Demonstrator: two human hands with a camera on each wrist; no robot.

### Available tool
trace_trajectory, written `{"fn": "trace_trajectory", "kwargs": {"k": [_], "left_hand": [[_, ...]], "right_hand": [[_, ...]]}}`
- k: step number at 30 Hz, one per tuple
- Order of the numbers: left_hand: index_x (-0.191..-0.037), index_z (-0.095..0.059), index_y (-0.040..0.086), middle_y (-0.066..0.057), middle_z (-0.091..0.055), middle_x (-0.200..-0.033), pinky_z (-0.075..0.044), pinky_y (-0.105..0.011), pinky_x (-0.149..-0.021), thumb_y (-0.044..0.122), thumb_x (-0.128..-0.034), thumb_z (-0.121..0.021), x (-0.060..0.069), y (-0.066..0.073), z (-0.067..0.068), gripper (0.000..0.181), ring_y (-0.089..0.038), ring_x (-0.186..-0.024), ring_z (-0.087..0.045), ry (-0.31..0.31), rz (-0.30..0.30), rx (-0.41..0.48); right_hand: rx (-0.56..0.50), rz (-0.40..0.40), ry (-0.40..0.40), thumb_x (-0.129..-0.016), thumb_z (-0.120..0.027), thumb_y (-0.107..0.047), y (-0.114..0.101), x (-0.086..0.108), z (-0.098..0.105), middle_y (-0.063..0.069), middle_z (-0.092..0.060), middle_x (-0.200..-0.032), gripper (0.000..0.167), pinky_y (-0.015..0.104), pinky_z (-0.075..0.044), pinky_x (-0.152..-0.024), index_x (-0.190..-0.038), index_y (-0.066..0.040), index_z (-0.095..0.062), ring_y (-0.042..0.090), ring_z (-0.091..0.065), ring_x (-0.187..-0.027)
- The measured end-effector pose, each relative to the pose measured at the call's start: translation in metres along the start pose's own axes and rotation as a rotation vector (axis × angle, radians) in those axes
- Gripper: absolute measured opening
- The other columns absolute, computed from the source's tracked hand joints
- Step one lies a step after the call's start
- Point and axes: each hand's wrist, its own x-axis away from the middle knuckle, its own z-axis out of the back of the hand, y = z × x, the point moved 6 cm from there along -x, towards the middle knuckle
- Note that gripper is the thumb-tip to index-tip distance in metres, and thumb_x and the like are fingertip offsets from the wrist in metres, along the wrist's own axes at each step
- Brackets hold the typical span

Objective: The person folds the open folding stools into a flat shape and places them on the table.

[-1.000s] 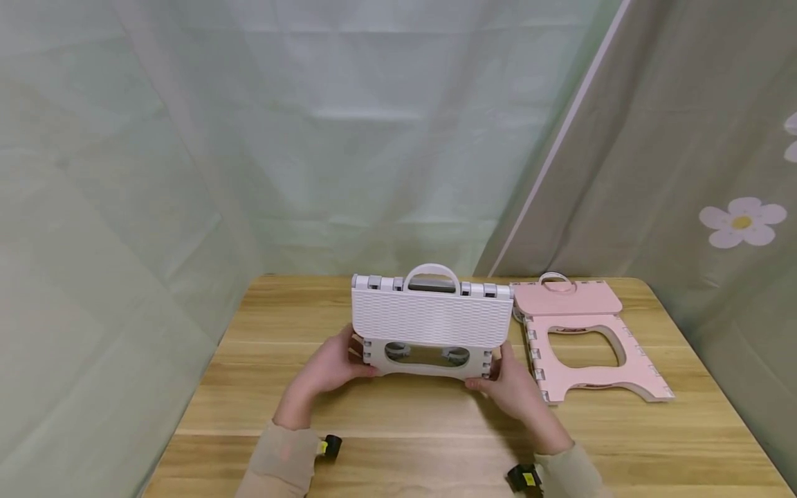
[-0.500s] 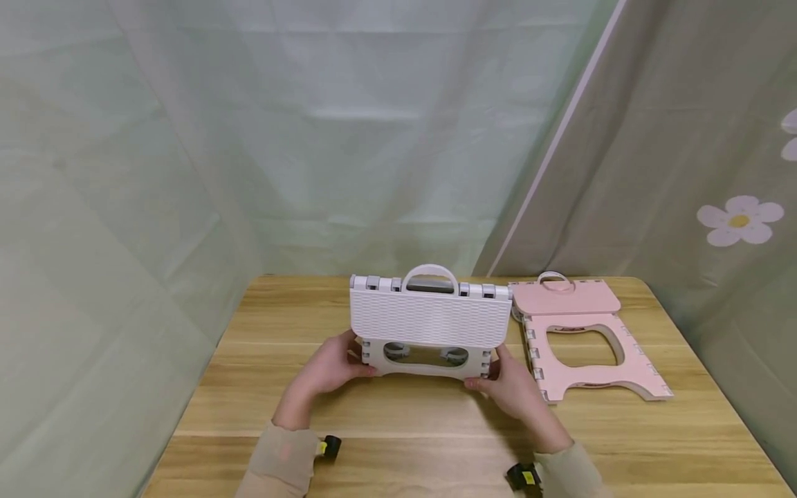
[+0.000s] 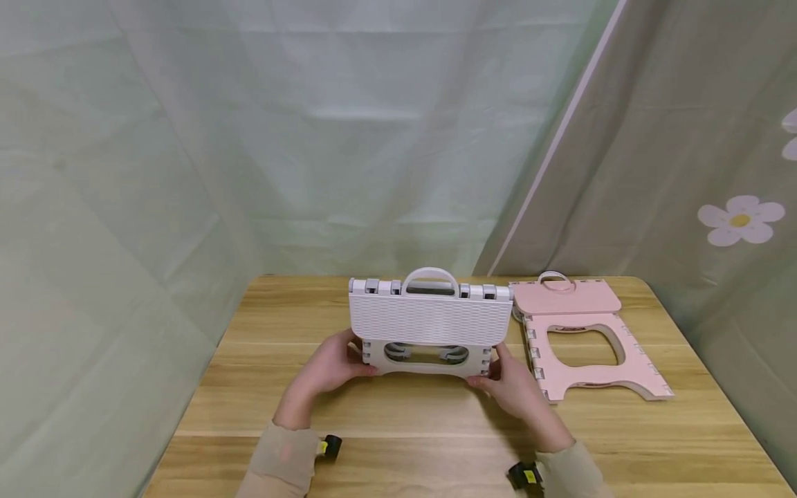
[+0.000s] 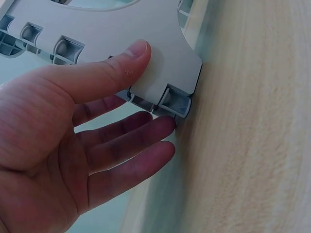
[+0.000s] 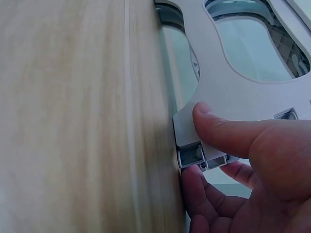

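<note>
A white folding stool with a woven-pattern top and a loop handle stands partly folded on the wooden table. My left hand grips the lower left edge of its leg panel. In the left wrist view the thumb lies on the panel's face, and the fingers reach behind its hinged edge. On the opposite side, my right hand pinches the lower right edge. Its thumb presses the panel's face near the foot, with the other fingers round the back, partly hidden.
A pink folding stool lies flat and unfolded on the table, right of the white one. Behind the table hangs a pale green curtain. A grey-brown curtain with white flowers hangs at the right.
The white stool's top edge and handle have dipped slightly, a small tilt. Both hands keep their hold in nearly the same place. The pink stool has not moved.
</note>
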Motion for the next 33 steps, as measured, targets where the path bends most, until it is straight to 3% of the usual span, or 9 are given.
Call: {"fn": "trace_trajectory", "kwargs": {"k": [11, 19, 27, 33], "left_hand": [[-0.129, -0.067, 0.010, -0.004, -0.074, -0.117, -0.059, -0.041, -0.087, 0.019, -0.0823, -0.096, 0.0024, -0.0014, -0.0012, 0.056, -0.016, -0.097, -0.073, -0.010, -0.007, 0.020], [-0.124, -0.072, 0.013, -0.001, -0.075, -0.114, -0.060, -0.040, -0.086, 0.020, -0.0842, -0.095, 0.0012, 0.0006, 0.0005, 0.046, -0.016, -0.097, -0.073, -0.009, -0.018, -0.018], [-0.116, -0.074, 0.013, 0.002, -0.075, -0.101, -0.059, -0.039, -0.083, 0.022, -0.0848, -0.094, 0.0005, 0.0020, 0.0000, 0.038, -0.014, -0.090, -0.071, -0.002, -0.039, -0.048], [-0.109, -0.080, 0.020, 0.008, -0.076, -0.099, -0.058, -0.035, -0.081, 0.023, -0.0870, -0.092, 0.0018, 0.0034, -0.0019, 0.025, -0.012, -0.088, -0.070, -0.021, -0.049, -0.060]], "right_hand": [[0.015, 0.001, -0.003, -0.090, -0.089, -0.029, -0.0015, 0.0015, -0.0006, 0.002, -0.070, -0.092, 0.063, 0.038, -0.052, -0.069, -0.139, -0.013, -0.053, 0.016, -0.062, -0.079], [0.043, 0.008, 0.000, -0.092, -0.087, -0.032, -0.0019, 0.0020, -0.0010, 0.000, -0.071, -0.094, 0.052, 0.039, -0.054, -0.071, -0.131, -0.014, -0.058, 0.016, -0.064, -0.082], [0.062, 0.004, 0.005, -0.092, -0.087, -0.033, 0.0000, 0.0025, 0.0002, -0.002, -0.070, -0.093, 0.041, 0.041, -0.054, -0.076, -0.120, -0.017, -0.062, 0.015, -0.063, -0.083], [0.052, 0.015, -0.007, -0.092, -0.087, -0.032, -0.0009, 0.0036, 0.0016, -0.002, -0.070, -0.092, 0.038, 0.040, -0.053, -0.073, -0.116, -0.016, -0.062, 0.015, -0.062, -0.081]]}}
